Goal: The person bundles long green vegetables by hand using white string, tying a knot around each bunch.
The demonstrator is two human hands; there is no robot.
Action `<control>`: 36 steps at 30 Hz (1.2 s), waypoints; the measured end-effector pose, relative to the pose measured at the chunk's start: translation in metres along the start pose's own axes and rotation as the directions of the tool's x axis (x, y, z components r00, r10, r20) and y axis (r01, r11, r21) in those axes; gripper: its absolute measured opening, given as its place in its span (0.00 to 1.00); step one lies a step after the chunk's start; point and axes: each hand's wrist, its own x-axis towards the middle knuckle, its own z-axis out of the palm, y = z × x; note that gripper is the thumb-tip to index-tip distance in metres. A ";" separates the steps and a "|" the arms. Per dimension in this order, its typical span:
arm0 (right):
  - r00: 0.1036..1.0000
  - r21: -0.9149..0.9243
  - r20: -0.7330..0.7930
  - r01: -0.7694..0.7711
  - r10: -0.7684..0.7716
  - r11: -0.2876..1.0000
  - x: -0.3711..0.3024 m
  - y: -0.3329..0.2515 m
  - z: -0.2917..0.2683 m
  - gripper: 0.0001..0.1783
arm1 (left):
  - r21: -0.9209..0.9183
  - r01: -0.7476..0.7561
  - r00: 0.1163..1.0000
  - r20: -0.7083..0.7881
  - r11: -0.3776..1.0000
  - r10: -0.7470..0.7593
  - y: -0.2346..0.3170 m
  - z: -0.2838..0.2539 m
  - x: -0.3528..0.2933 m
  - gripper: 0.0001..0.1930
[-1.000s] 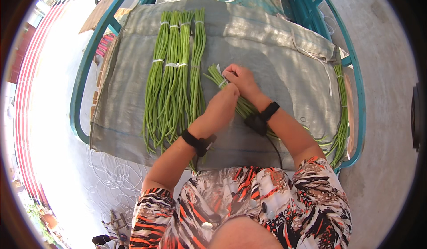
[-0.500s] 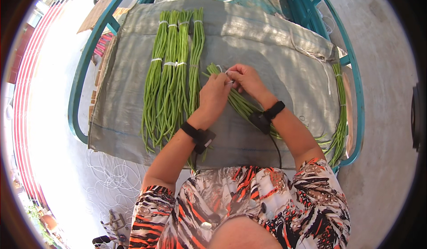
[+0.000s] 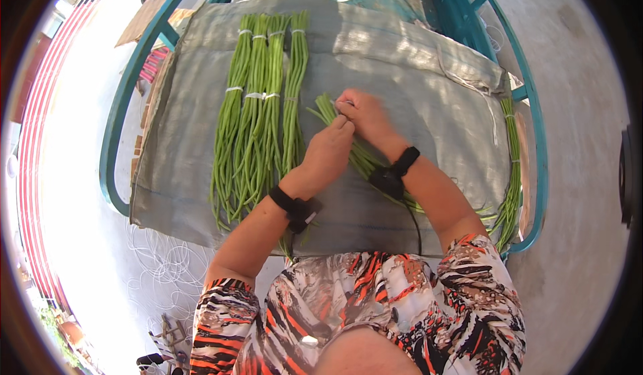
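A bunch of long green beans (image 3: pixel 362 159) lies slantwise on the grey woven sheet (image 3: pixel 429 113), its top end just beyond my fingers. Over the upper part of this bunch both hands meet, fingers pinched. My right hand (image 3: pixel 368 117), slightly blurred, is closed on a thin white tie, of which only a pale bit shows. Just below it, touching or nearly so, my left hand (image 3: pixel 328 152) is also closed on the tie, though its fingertips hide most of it. To the left lie several bean bunches (image 3: pixel 258 120) side by side, bound with white ties.
Another tied bean bunch (image 3: pixel 513 154) lies along the sheet's right edge. Teal metal rails (image 3: pixel 115 127) frame the sheet on both sides. A white cord (image 3: pixel 462 79) trails over its far right part. Tangled white string (image 3: pixel 167 261) lies on the ground at lower left.
My right hand has moved slightly up and left over the bunch. My left hand has shifted a little down and turned beneath it; the white tie between them shows less.
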 end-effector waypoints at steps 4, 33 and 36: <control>0.997 0.008 0.027 0.070 -0.071 0.997 0.009 0.010 0.013 0.12 | -0.151 0.090 0.996 0.032 0.984 -0.086 -0.001 -0.009 -0.001 0.06; 0.808 -0.441 -0.438 -0.574 0.393 0.690 -0.128 0.088 -0.219 0.07 | -0.753 0.584 0.516 0.633 -0.303 -0.578 0.046 -0.028 -0.043 0.31; 0.951 -0.918 -0.154 -0.238 0.267 0.317 -0.142 0.041 -0.181 0.10 | -0.781 0.521 0.527 0.611 -0.344 -0.590 0.050 -0.028 -0.044 0.31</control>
